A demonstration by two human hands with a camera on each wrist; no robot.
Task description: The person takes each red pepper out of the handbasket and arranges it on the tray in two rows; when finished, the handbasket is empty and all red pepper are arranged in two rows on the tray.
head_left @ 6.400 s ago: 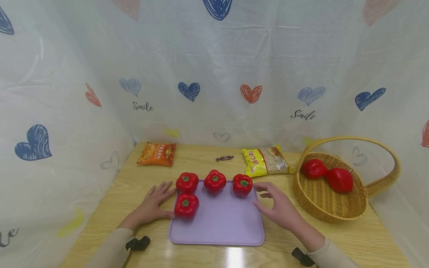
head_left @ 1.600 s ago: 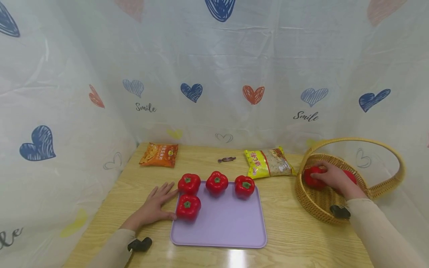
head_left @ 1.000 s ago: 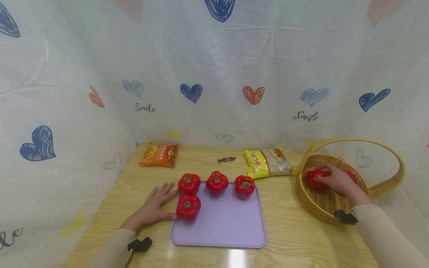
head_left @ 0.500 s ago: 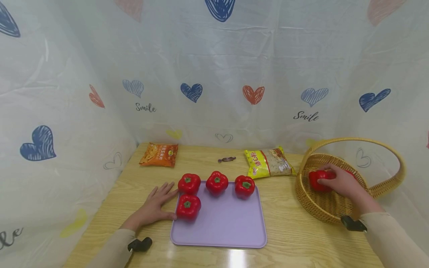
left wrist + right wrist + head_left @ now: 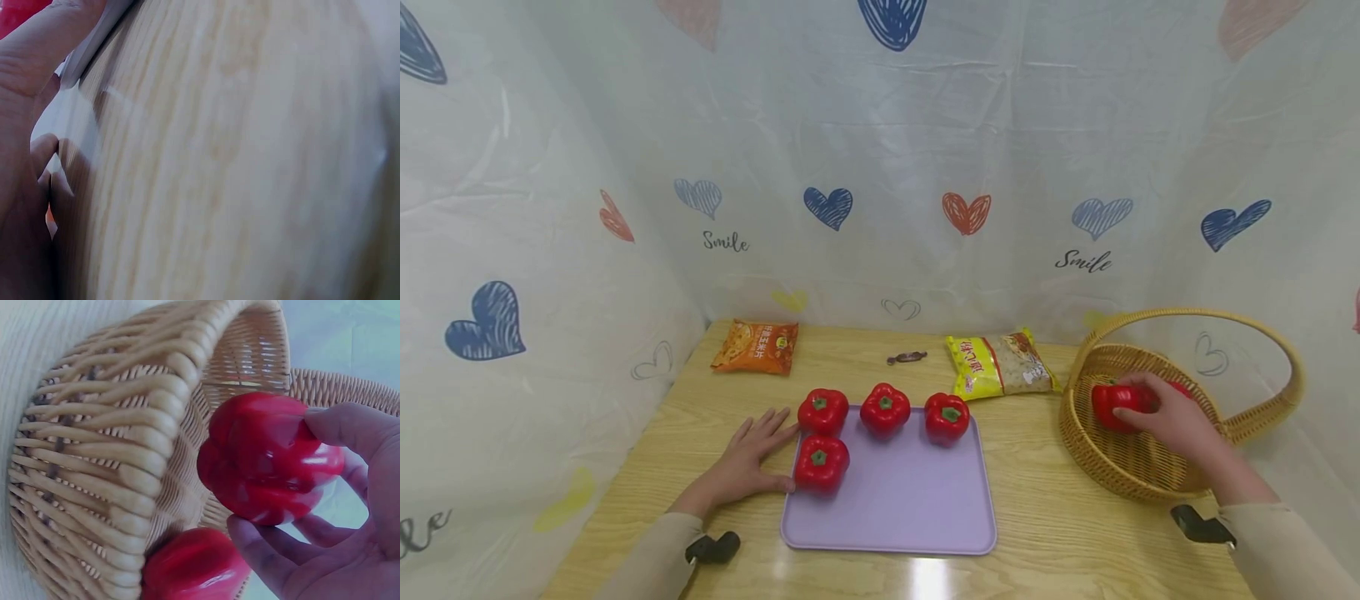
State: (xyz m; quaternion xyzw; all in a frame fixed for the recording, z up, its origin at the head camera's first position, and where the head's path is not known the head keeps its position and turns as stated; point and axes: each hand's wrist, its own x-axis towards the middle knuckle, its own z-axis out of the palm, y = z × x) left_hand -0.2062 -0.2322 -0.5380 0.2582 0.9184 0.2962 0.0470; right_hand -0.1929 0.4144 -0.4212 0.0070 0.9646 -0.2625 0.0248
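Note:
Over the wicker basket (image 5: 1086, 454) at the right, my right hand (image 5: 1176, 421) grips a red bell pepper (image 5: 1111, 407) between thumb and fingers. The right wrist view shows that pepper (image 5: 262, 453) near the basket's rim, with another red bell pepper (image 5: 197, 569) lower in the basket. Several red bell peppers sit on the lilac tray (image 5: 917, 508): two at the left, one at the back middle (image 5: 885, 410) and one at the back right (image 5: 947, 418). My left hand (image 5: 741, 467), fingers spread, rests at the tray's left edge, its thumb touching the rim.
An orange snack bag (image 5: 757, 347) lies at the table's back left. Further right are a small wrapped candy (image 5: 907, 357) and a yellow food packet (image 5: 1002, 364). The basket's tall handle (image 5: 1262, 417) arches over its right side. A heart-printed curtain (image 5: 880, 167) hangs behind.
My right hand has gone from the tray's right side to the basket and taken hold of a pepper. During the last second, pepper and hand have shifted slightly right. The left hand stays put.

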